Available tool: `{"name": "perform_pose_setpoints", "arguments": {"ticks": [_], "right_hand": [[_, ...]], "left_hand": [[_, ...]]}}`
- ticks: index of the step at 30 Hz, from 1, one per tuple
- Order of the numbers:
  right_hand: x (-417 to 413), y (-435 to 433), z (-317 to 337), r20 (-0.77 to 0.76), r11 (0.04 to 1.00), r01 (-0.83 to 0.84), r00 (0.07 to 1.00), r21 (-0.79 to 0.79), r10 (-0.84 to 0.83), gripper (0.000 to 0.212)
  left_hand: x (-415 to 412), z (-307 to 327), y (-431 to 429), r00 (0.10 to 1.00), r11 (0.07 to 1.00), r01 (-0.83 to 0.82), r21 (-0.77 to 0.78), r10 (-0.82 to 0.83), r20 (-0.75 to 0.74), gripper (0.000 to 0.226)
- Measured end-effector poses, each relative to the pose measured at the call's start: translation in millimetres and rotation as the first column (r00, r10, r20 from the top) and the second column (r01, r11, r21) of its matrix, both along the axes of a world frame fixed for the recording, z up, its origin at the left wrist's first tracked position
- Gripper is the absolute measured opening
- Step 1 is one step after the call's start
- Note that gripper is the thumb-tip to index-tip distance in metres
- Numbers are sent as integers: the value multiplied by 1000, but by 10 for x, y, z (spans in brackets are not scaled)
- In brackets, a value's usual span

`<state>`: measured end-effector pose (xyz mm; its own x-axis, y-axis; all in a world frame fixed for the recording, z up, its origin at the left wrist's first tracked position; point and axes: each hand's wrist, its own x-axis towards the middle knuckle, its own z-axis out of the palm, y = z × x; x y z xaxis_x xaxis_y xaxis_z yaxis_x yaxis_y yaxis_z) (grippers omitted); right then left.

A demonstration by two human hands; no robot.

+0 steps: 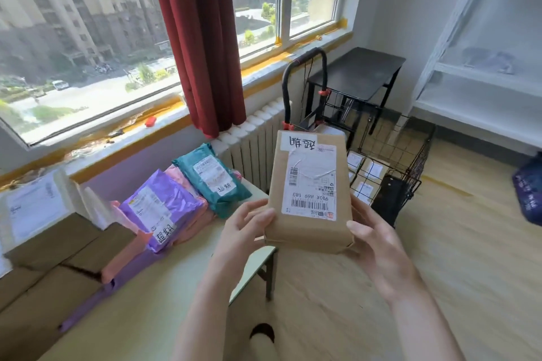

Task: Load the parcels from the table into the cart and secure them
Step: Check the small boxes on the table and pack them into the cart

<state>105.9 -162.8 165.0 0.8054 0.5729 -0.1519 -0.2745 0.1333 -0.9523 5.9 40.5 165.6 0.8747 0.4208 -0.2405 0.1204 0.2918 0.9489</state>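
A brown cardboard parcel with a white shipping label is held in the air between both hands, past the table's right end. My left hand grips its lower left edge and my right hand grips its lower right edge. Beyond it stands the black wire cart with a black loop handle; a few labelled boxes lie inside it. On the table lie a purple mailer, a teal mailer, pink mailers between them and flat brown boxes.
A white radiator and a red curtain stand under the window behind the table. A black side table is behind the cart. White shelving fills the right wall. A dark blue bag lies on the wooden floor at right.
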Motion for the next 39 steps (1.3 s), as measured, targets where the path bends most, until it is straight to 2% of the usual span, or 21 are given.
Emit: {"name": "perform_pose_setpoints", "arguments": {"ticks": [6,10,14,18,24,31,35,39], "right_hand": [[559,172,-91,10,997,55,998,-60,-54,75],[955,317,-116,35,989,127,992,-79,-125,76],[1323,398,-191,3,976,206,978,-73,-206,80],[1609,385,-265,-39,955,290,955,-68,-293,81],[2066,245,-456,-89,894,429,893,-132,-442,67],[2948,-83,-532,-79,871,451,878,-195,-473,80],[3579,-350,-515,-92,891,412,896,-192,-434,78],[4194,-608,-519,-152,914,354,910,-197,-386,68]], "left_hand": [[783,-133,218,993,996,77,-35,-80,-92,68],[1365,-156,386,977,988,155,-16,-155,-145,61],[1902,-199,497,960,973,232,-14,-231,-161,43],[2382,-305,528,932,948,315,-43,-318,-171,65],[3028,-482,308,909,923,366,-122,-383,-166,68],[3939,-669,-70,910,923,361,-135,-380,-165,65],[4484,-721,-334,921,933,336,-126,-354,-163,74],[4982,-740,-586,934,948,289,-133,-310,-178,68]]}}
